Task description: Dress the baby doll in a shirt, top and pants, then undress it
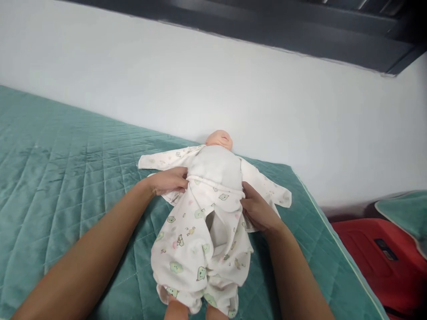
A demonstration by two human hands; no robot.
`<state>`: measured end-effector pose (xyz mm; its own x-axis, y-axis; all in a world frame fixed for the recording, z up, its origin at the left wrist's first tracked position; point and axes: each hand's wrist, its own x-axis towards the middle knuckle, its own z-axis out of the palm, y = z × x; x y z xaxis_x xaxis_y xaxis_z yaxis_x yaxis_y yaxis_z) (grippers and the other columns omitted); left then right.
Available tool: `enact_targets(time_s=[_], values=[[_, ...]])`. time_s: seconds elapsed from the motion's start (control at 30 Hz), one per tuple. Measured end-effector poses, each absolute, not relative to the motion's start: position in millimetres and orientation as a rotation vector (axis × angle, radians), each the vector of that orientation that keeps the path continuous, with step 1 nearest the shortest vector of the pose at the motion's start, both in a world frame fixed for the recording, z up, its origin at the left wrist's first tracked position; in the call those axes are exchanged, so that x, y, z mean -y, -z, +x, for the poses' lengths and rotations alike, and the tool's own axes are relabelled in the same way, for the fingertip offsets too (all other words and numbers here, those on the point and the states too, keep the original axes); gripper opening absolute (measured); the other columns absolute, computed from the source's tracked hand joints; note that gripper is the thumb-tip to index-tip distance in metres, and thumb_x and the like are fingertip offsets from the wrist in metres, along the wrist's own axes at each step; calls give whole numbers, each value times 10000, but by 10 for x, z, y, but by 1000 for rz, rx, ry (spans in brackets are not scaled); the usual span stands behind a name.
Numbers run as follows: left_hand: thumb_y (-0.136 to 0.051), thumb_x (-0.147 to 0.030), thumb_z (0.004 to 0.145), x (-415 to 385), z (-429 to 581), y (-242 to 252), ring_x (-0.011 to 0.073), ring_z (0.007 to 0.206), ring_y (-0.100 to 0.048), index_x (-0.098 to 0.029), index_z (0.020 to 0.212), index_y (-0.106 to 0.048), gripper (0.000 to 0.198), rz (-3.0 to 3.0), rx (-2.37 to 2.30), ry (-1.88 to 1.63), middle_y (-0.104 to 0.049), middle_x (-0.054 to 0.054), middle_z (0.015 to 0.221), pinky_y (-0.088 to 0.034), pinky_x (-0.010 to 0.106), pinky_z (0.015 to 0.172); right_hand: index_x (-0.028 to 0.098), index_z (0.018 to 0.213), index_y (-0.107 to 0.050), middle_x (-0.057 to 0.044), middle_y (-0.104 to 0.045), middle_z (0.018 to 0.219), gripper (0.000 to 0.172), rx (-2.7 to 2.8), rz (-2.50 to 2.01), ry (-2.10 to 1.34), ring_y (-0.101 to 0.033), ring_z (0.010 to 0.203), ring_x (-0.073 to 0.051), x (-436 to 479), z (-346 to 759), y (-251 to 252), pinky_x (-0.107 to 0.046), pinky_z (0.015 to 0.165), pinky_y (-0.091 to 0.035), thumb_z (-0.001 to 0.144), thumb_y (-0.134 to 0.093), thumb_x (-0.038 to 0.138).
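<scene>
A baby doll [219, 138] lies on its back, head toward the wall and feet toward me. It wears white printed baby pants [196, 231], whose waistband crosses its middle, and a patterned long-sleeved top [265, 180] with both sleeves spread sideways. The plain white cloth [215, 164] over its chest lies above the waistband. My left hand [171, 181] is closed on the waistband at the doll's left-of-picture side. On the opposite side, my right hand [256, 205] pinches the waistband, fingertips partly hidden by cloth. The doll's lower legs [176, 310] stick out of the pant cuffs.
A green quilted cover [83, 178] spreads under the doll, its edge running down at the right. Beyond that edge are a red hard case [376, 258] and more green cloth [405, 213]. A white wall [167, 80] rises behind, with a dark frame [267, 26] above.
</scene>
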<state>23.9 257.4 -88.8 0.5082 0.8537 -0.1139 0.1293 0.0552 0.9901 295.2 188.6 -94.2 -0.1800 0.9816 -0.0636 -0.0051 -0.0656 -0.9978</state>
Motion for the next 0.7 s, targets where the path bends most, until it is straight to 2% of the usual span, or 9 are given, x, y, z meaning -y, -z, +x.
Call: enact_targets(time_s=[0.33, 0.53, 0.7], values=[[-661, -92, 574, -2572, 242, 956, 187, 846, -666, -129, 837, -689, 266, 1060, -756, -729, -723, 70, 845, -520, 300, 785, 266, 1207, -618, -42, -740, 1038, 492, 1290, -1119, -1277, -675, 965, -261, -1858, 2908, 923, -376, 769, -539, 723, -706, 261], [-666, -95, 602, -2599, 187, 987, 211, 914, -671, -138, 943, -711, 347, 1092, -681, -692, -737, 86, 944, -518, 330, 841, 277, 1205, -613, -43, -742, 1019, 493, 1278, -1168, -1277, -676, 977, -274, -1848, 2920, 874, -384, 736, -547, 724, -713, 316], [-656, -44, 554, -2595, 165, 987, 217, 939, -665, -144, 992, -703, 452, 1170, -666, -673, -733, 88, 1003, -517, 312, 816, 268, 1173, -633, -41, -748, 1001, 482, 1299, -1185, -1301, -682, 945, -264, -1851, 2952, 884, -391, 754, -541, 705, -734, 327]])
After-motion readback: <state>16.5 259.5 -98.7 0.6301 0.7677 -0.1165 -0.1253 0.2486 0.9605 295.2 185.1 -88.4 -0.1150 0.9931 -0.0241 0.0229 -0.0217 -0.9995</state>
